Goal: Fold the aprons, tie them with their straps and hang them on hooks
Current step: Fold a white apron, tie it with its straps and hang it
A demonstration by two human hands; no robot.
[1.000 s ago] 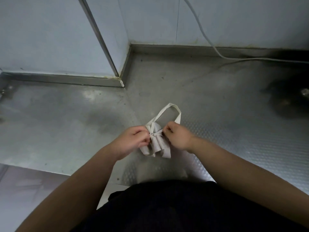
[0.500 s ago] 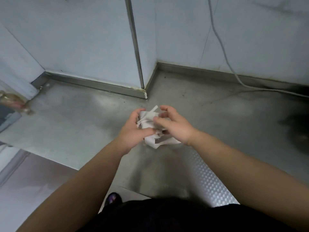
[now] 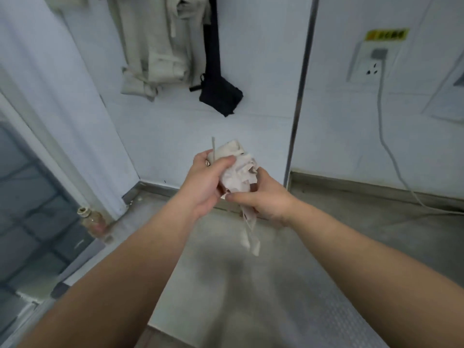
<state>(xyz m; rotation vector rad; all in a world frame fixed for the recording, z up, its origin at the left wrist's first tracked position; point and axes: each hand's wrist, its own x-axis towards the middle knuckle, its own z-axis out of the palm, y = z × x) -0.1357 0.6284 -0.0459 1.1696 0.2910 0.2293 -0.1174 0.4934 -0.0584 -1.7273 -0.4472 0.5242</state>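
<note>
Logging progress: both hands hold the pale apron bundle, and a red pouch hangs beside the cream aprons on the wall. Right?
Not quite: the head view shows the pouch is black, not red. It hangs beside the cream aprons, and the left hand and right hand hold the apron bundle.

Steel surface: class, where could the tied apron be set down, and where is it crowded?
Free: the steel surface under the tied apron, between the bottle at left and the cable at right. Crowded: the wall above, where cream aprons and a black bundle hang.
</note>
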